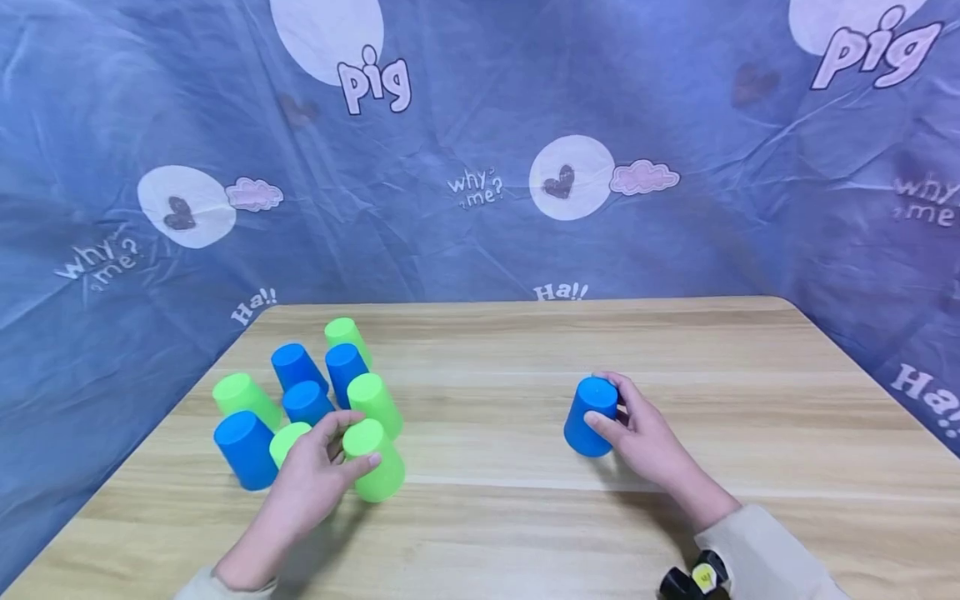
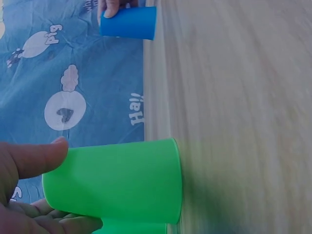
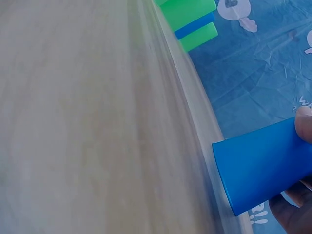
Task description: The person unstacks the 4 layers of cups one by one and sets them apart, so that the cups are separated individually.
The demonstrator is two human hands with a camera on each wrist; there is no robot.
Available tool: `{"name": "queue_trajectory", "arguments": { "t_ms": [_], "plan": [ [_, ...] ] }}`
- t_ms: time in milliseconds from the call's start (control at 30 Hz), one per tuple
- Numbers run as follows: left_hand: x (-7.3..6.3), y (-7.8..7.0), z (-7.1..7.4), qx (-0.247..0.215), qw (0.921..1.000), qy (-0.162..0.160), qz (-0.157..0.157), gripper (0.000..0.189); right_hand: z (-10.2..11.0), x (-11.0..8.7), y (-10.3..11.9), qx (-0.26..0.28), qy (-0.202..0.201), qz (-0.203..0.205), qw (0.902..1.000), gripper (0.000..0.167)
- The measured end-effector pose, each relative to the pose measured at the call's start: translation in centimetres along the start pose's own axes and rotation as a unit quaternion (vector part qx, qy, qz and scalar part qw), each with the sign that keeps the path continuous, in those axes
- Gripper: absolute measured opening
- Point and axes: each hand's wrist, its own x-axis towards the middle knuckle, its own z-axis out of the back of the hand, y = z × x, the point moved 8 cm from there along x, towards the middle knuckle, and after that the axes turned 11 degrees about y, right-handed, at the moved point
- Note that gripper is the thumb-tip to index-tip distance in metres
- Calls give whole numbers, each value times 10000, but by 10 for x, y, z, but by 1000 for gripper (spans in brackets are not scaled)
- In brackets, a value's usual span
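In the head view my left hand [image 1: 311, 477] pinches an upside-down green cup [image 1: 381, 473] at the front right of a group of cups. Its thumb lies on the near side and the fingers on the far side, as the left wrist view shows on the green cup [image 2: 112, 180]. Well to the right, my right hand [image 1: 651, 440] grips an upside-down blue cup [image 1: 587, 423] between thumb and fingers. The right wrist view shows this blue cup [image 3: 265, 168] with its wide rim close to the tabletop; whether it touches, I cannot tell.
Several more upside-down cups, such as a blue cup [image 1: 251, 454] and a green cup [image 1: 243, 398], stand at the left of the wooden table [image 1: 480, 533]. A black object [image 1: 693, 577] is by the right sleeve. Blue printed cloth [image 1: 450, 242] hangs behind.
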Motion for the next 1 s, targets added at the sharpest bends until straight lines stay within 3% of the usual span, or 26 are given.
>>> {"name": "queue_trajectory", "arguments": {
  "t_ms": [300, 667, 1000],
  "plan": [
    [5, -3, 1, 145, 9997, -23, -176, 51, 10, 2, 5, -139, 73, 8, 9999, 62],
    [0, -1, 5, 219, 9994, -145, -214, 47, 5, 16, 10, -353, 239, -54, 9991, 64],
    [0, 1, 5, 185, 9990, -273, -300, 46, -5, 36, 21, -119, 344, 10, 9993, 66]
  ]
}}
